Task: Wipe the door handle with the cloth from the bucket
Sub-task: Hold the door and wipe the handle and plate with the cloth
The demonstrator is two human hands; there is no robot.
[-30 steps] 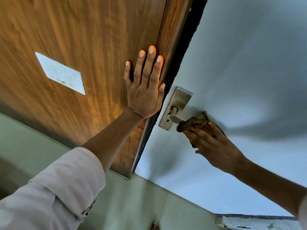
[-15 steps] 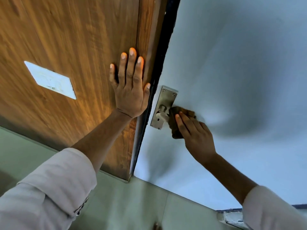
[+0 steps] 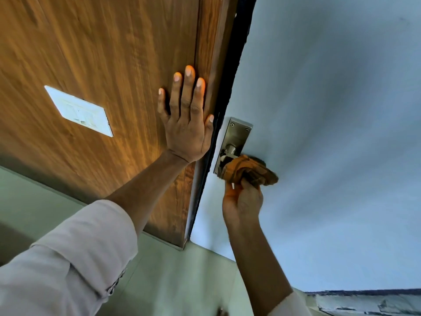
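A metal door handle [image 3: 231, 148] on a rectangular backplate [image 3: 237, 133] sits at the edge of the pale blue-grey door [image 3: 330, 133]. An orange-brown checked cloth [image 3: 248, 171] is wrapped over the lever, hiding most of it. My right hand [image 3: 242, 199] grips the cloth from below, pressing it against the handle. My left hand [image 3: 186, 119] lies flat with fingers spread on the wooden panel [image 3: 102, 53] just left of the handle, holding nothing. No bucket is in view.
A white switch plate [image 3: 78, 110] is set in the wooden panel at the left. A dark gap [image 3: 230, 83] runs between the panel and the door. Pale green floor tiles [image 3: 182, 281] lie below.
My right hand dropped from beside the handle to under it, and the cloth now covers the lever from below. My left hand stayed flat on the wood.
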